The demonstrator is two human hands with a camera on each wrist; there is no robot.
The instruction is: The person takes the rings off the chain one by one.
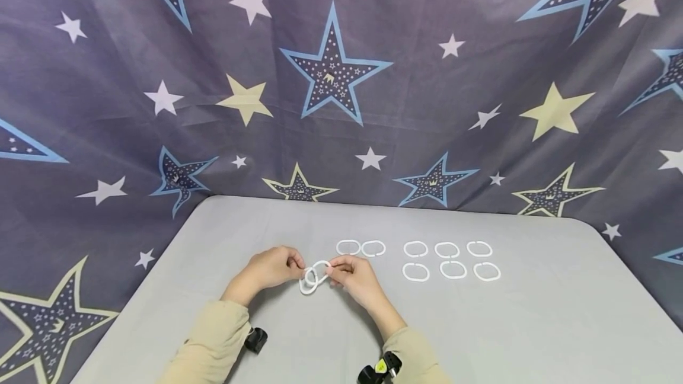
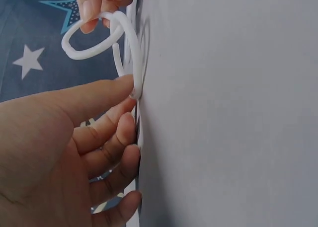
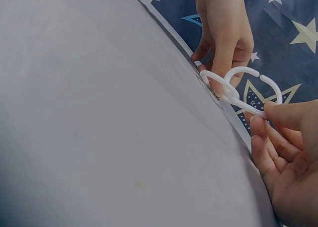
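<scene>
Two white oval plastic links hang hooked through each other between my hands, just over the grey table. My left hand (image 1: 273,267) pinches the left link (image 2: 133,53) between thumb and forefinger. With thumb and fingertips my right hand (image 1: 354,277) pinches the right link (image 3: 278,92). A small gap in the right link's ring shows in the right wrist view. In the left wrist view the left link stands nearly upright, and the right link (image 2: 82,54) tilts away from it. The other fingers of my left hand are loosely bent beside the link.
Two separate white links (image 1: 348,247) lie on the grey table (image 1: 507,330) just beyond my right hand. Farther right, several more links (image 1: 453,269) lie in two rows. A dark star-patterned curtain (image 1: 405,111) hangs behind the table's back edge.
</scene>
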